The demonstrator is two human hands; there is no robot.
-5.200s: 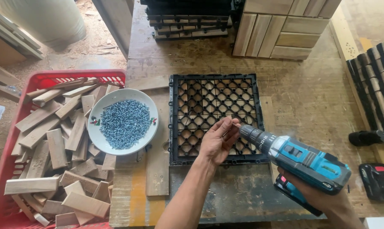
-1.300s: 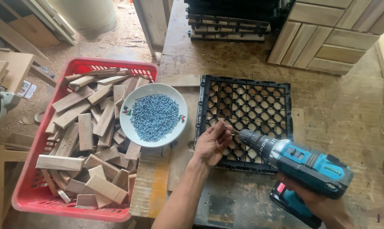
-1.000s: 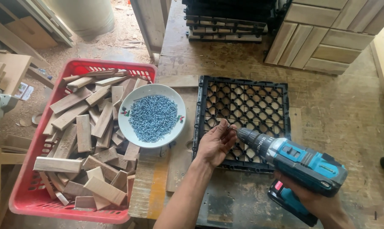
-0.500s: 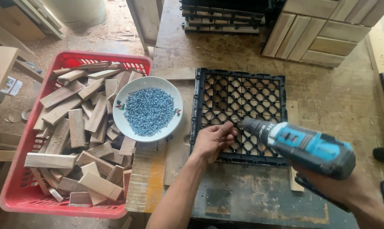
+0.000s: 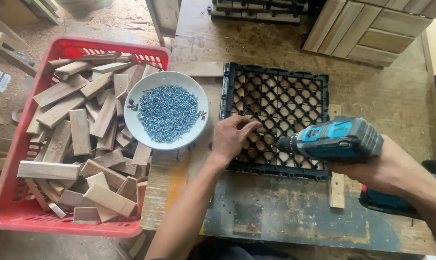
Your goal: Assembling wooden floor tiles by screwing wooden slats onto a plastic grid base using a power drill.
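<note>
Head view, from left to right: a red plastic crate (image 5: 15, 144) with slotted walls sits at the left edge of the bench, heaped with short, rough-sawn wooden offcuts (image 5: 78, 130) of uneven length. Resting on its right rim is a white ceramic bowl (image 5: 166, 110), round and glossy, piled with small silvery-blue screws (image 5: 167, 113).

To the right, the left hand (image 5: 232, 137) has settled onto the near-left part of the black plastic lattice tile (image 5: 275, 103), fingertips drawn together as if pinching something small against the grid; whether a screw sits between them cannot be told. Half a second ago that hand hovered a little nearer the bowl, and the camera has swung so the tile now lies more central.

The tile is square, with a diamond-pattern mesh and stud-like rims, lying flat on the scuffed, stained wooden bench (image 5: 285, 212) over pale wooden slats (image 5: 337, 188). The drill's tip has closed in, almost meeting the left fingertips, which suggests a screw is being lined up.

The right hand (image 5: 382, 166) is wrapped firmly around the handle of the blue-and-black cordless drill (image 5: 336, 139). Far right, stacked slatted wood panels (image 5: 372, 24) stand.
</note>
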